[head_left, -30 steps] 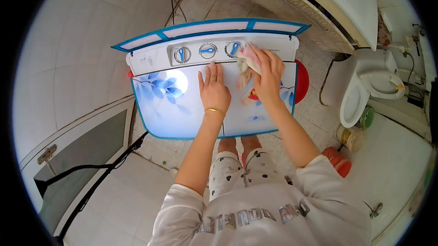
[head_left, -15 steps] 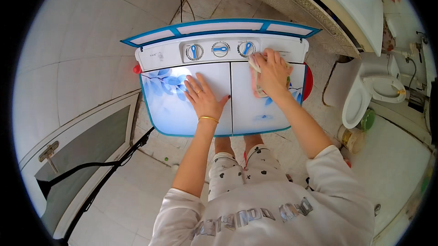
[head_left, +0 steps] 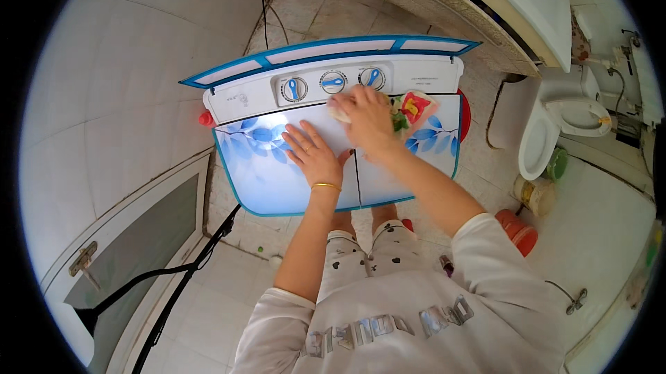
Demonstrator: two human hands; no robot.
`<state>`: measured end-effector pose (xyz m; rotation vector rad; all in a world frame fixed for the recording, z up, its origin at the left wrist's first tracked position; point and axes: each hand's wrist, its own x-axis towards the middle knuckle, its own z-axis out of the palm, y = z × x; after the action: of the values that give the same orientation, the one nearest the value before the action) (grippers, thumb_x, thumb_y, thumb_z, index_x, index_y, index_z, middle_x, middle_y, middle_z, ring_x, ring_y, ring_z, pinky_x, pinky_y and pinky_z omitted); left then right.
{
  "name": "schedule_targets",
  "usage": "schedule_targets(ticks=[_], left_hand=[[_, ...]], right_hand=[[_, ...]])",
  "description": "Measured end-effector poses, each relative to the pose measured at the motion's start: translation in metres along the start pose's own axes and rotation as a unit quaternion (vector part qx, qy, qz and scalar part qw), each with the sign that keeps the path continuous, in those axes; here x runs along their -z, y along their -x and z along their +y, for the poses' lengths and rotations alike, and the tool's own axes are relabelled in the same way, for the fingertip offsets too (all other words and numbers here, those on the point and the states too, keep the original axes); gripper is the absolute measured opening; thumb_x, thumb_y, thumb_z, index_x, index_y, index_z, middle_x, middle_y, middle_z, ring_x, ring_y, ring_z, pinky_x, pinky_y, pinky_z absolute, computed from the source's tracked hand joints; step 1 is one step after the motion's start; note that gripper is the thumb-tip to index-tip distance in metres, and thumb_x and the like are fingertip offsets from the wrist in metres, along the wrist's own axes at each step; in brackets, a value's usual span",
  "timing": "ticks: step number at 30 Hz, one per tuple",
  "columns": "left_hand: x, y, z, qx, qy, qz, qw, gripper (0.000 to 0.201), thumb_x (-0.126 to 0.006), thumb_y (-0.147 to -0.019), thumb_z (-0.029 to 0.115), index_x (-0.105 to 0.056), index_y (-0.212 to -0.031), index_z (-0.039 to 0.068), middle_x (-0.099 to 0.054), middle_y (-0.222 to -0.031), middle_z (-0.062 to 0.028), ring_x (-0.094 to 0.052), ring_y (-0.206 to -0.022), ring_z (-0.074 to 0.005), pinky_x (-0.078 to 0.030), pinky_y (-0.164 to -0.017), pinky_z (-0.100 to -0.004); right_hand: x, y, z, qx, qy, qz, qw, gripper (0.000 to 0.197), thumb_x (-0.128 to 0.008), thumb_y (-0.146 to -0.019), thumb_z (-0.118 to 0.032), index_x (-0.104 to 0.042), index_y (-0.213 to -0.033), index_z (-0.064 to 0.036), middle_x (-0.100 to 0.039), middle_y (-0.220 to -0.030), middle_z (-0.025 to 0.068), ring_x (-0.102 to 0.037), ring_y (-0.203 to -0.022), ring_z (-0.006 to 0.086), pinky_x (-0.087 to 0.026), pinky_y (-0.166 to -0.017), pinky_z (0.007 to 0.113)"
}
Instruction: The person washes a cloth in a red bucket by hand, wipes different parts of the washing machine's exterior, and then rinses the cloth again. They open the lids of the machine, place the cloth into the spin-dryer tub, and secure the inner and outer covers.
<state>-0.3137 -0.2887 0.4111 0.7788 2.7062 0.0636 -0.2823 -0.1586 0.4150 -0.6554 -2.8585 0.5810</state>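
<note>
In front of me stands a twin-tub washing machine (head_left: 277,180) with white lids, blue leaf prints and blue edging. Its control panel carries three blue-handled dials, and a long blue-framed flap (head_left: 329,53) is raised behind them. My left hand (head_left: 313,155) lies flat on the left lid, fingers spread; a gold bangle circles the wrist. My right hand (head_left: 368,121), blurred by motion, presses a patterned cloth (head_left: 416,109) near the gap between the lids, just below the panel. Part of the cloth, with red, yellow and green, trails out to the right of the hand.
A toilet (head_left: 548,131) stands at the right, with a red bucket (head_left: 517,232) nearer me. At the back right is a sink cabinet (head_left: 458,17). A door (head_left: 139,235) and a black stand (head_left: 173,291) are at the left. Basins sit at the back.
My right hand has moved left with the cloth, from the right lid toward the middle. The left hand stays flat on the left lid. The whole view has shifted slightly.
</note>
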Motion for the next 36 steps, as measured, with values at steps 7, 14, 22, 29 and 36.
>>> schedule_targets(ticks=[7,14,22,29,36], left_hand=[[0.005,0.000,0.001,0.002,0.010,-0.015,1.000,0.119,-0.075,-0.059,0.050,-0.005,-0.138,-0.005,-0.003,-0.142,-0.0320,-0.005,-0.132,-0.0458,-0.020,-0.103,-0.0530],[0.004,0.000,0.003,0.003,0.012,-0.011,1.000,0.119,-0.075,-0.058,0.050,-0.006,-0.138,-0.005,-0.003,-0.141,-0.0324,-0.006,-0.132,-0.0461,-0.021,-0.103,-0.0537],[-0.006,0.000,0.003,0.007,-0.026,0.010,1.000,0.122,-0.075,-0.055,0.053,-0.007,-0.138,-0.006,-0.006,-0.141,-0.0324,-0.009,-0.132,-0.0461,-0.023,-0.102,-0.0543],[-0.001,0.000,0.001,-0.004,0.018,0.008,1.000,0.119,-0.077,-0.059,0.044,-0.003,-0.138,-0.004,-0.003,-0.142,-0.0314,-0.005,-0.131,-0.0475,-0.021,-0.101,-0.0557],[0.011,-0.008,0.013,-0.045,0.106,0.084,0.990,0.080,-0.072,-0.067,0.025,-0.030,-0.131,0.003,-0.026,-0.134,-0.0254,-0.024,-0.124,-0.0435,-0.027,-0.097,-0.0531]], right_hand=[[0.047,0.028,0.074,-0.001,0.071,-0.051,0.996,0.044,-0.064,-0.066,-0.018,-0.055,-0.109,-0.0169,-0.048,-0.100,0.0076,-0.044,-0.101,0.0258,-0.038,-0.080,0.039],[0.037,0.026,0.056,-0.071,0.067,-0.011,0.995,0.051,-0.068,-0.057,-0.007,-0.056,-0.105,-0.0166,-0.047,-0.096,0.0076,-0.045,-0.098,0.0266,-0.038,-0.078,0.039],[-0.007,-0.004,-0.017,-0.082,-0.026,0.038,0.996,0.039,-0.064,-0.060,-0.006,-0.056,-0.097,-0.0125,-0.048,-0.097,0.0077,-0.045,-0.097,0.0269,-0.038,-0.079,0.039],[0.019,0.016,0.000,-0.055,-0.089,-0.010,0.994,0.049,-0.065,-0.062,-0.011,-0.056,-0.109,-0.0160,-0.047,-0.093,0.0065,-0.047,-0.093,0.0251,-0.040,-0.077,0.038],[0.051,0.058,0.075,-0.156,0.037,-0.002,0.987,0.045,-0.065,-0.069,-0.021,-0.056,-0.112,-0.0152,-0.048,-0.093,0.0088,-0.049,-0.092,0.0281,-0.043,-0.076,0.040]])
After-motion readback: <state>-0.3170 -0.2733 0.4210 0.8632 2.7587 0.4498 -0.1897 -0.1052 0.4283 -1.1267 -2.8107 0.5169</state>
